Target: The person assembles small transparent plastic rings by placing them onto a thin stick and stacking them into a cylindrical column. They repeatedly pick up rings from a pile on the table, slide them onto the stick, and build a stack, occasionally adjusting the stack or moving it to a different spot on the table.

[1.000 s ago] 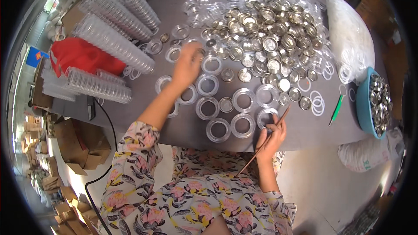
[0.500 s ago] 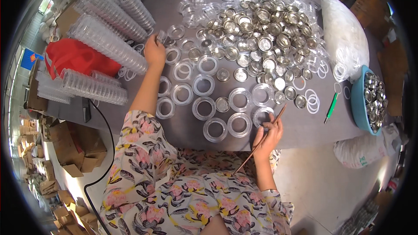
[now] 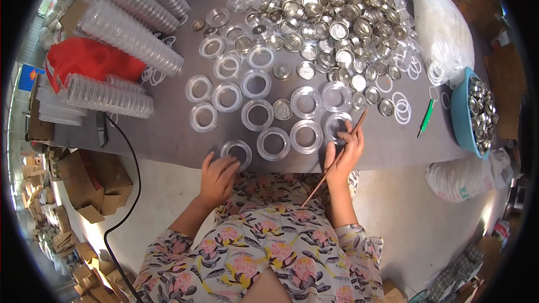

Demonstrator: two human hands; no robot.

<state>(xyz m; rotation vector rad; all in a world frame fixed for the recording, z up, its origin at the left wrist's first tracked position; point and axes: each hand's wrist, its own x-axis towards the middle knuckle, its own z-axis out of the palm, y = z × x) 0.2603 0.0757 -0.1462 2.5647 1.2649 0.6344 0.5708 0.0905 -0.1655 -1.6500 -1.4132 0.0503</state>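
My left hand [image 3: 216,178] rests at the table's near edge with its fingers apart, touching a clear plastic ring lid [image 3: 236,153]. My right hand [image 3: 343,154] grips a thin brown stick [image 3: 336,158] whose tip lies by another clear ring [image 3: 337,125]. Several clear rings [image 3: 258,114] lie in rows on the grey table [image 3: 163,134] between my hands. Behind them spreads a heap of small round metal tins [image 3: 331,28].
Long stacks of clear lids [image 3: 129,36] and a red bag [image 3: 84,59] lie at the left. A blue basin [image 3: 463,115] with metal pieces sits at the right, a green pen [image 3: 425,119] beside it. A black cable [image 3: 126,151] hangs off the near edge. Cardboard boxes [image 3: 84,191] stand on the floor.
My left hand has drawn back from the far left of the rows to the near edge, and a clear ring now lies under its fingers. My right hand stays with the stick.
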